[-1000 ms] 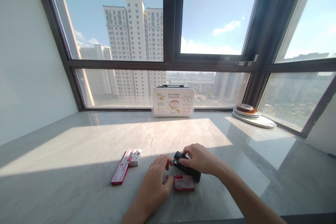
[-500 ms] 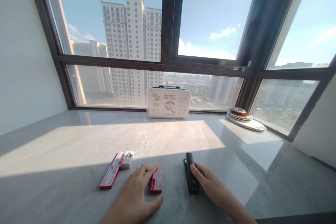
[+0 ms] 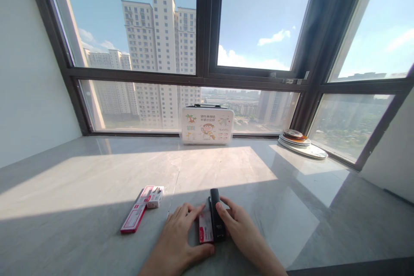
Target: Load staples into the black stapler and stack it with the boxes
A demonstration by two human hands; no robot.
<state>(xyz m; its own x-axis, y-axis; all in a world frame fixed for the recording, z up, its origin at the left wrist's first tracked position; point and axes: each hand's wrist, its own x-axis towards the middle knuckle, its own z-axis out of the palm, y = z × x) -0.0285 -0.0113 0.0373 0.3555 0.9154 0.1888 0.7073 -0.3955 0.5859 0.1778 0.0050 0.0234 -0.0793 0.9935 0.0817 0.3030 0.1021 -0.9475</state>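
A small red-and-white staple box (image 3: 205, 227) lies flat on the grey stone sill. My left hand (image 3: 177, 237) spans it from the left, the thumb at its near end and the index finger at its far end. Right against the box's right side stands a black stapler (image 3: 217, 220), its length pointing away from me. My right hand (image 3: 237, 228) grips the stapler from the right, thumb on top; the other fingers are partly hidden behind it. Farther left, a long red-and-white box (image 3: 133, 219) touches a smaller white-and-red box (image 3: 155, 197).
A white case (image 3: 207, 127) with cartoon prints stands upright against the window. Stacked plates or lids (image 3: 299, 144) sit in the right corner. Dark window frames (image 3: 190, 79) border the stone sill (image 3: 97, 172), and sunlight falls across it.
My right hand has brought the stapler left until it meets the staple box. My left hand and that box have shifted slightly right. The two boxes at the left stay put.
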